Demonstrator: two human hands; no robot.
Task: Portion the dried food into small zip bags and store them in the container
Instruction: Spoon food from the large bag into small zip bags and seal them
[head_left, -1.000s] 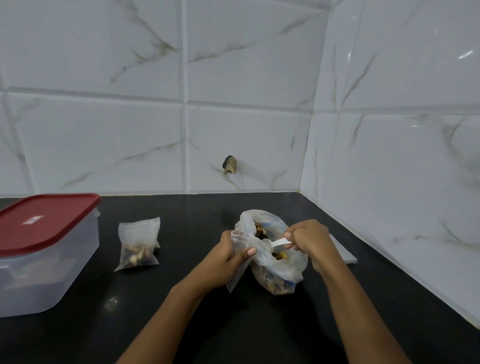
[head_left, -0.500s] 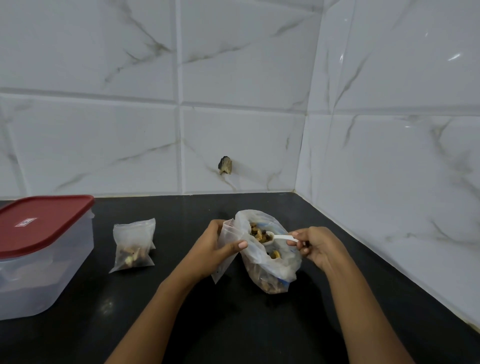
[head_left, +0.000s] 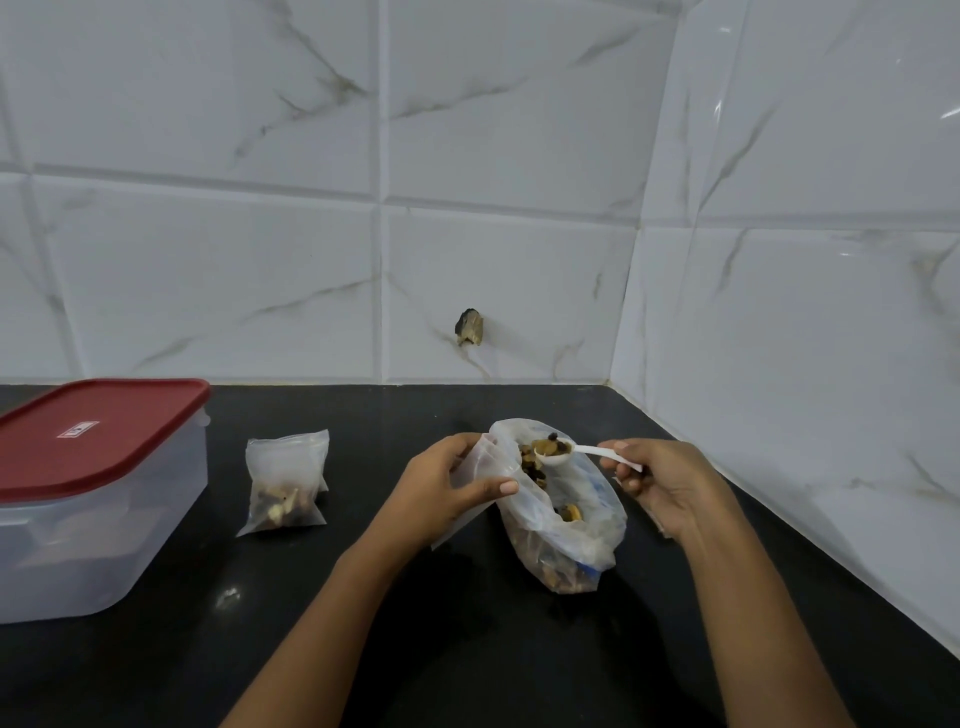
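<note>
Nearest, two bare forearms reach out over the glossy black desk. Just beyond them a large crumpled clear plastic bag lies on the desk between the hands, its bottom toward the person and its mouth gaping open. Brown and yellow dried food shows through the film and in the opening.

The left hand is at the big bag's left side. Its fingers are curled round a small empty clear zip bag, thumb across the front, and hold its top right against the big bag's mouth. One lower corner of the little bag sticks out beneath the palm. The right hand is on the other side, its fingers pinching the handle end of a white plastic spoon. The spoon is about level over the big bag's far rim, its bowl heaped with dried pieces, just beside the small bag's top.

Further left, well apart from the hands, a filled small clear zip bag stands on the desk with dried food in its lower half. Left again, at the frame edge, sits a translucent rectangular plastic container with its red lid on. Behind everything rises the white marble-veined tile wall, with a small dark chipped hole above the big bag.
</note>
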